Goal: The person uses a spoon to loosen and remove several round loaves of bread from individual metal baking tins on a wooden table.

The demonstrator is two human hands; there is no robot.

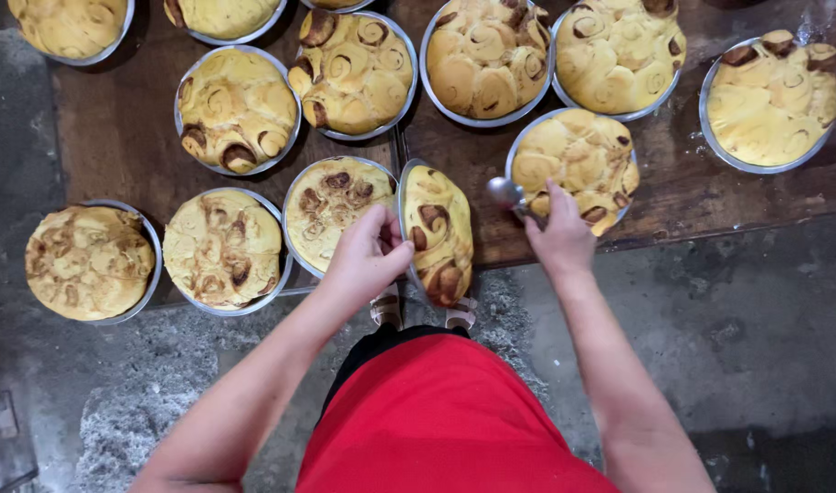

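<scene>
**Tilted pan of swirl bread lifted at the edge of a crowded table**

My left hand point(368, 260) is closed on the rim of a round silver metal pan of golden swirl-patterned bread point(439, 233), thumb and fingers pinching its near-left edge so that the pan stands tipped up on its side, the loaf facing to three o'clock. My right hand point(557, 236) is wrapped around a short silver metal tool with a rounded knob end point(509, 194), which points toward ten o'clock and sits just beside the raised pan's upper edge. The tilted pan hangs at the near lip of the dark brown wooden tabletop point(683, 187), partly past it, above the grey concrete floor point(756, 319).

Room is tight. At nine o'clock of the raised pan, touching it, lies a flat round pan of paler bread with dark swirls point(331, 210); at two o'clock, right behind my right hand, lies another round pan of golden rolls point(578, 155). More filled pans stand rim to rim across the table from ten to two o'clock. The only open surface is the bare strip of wood at three o'clock, and the floor below. My red garment point(445, 420) fills the view at six o'clock.
</scene>
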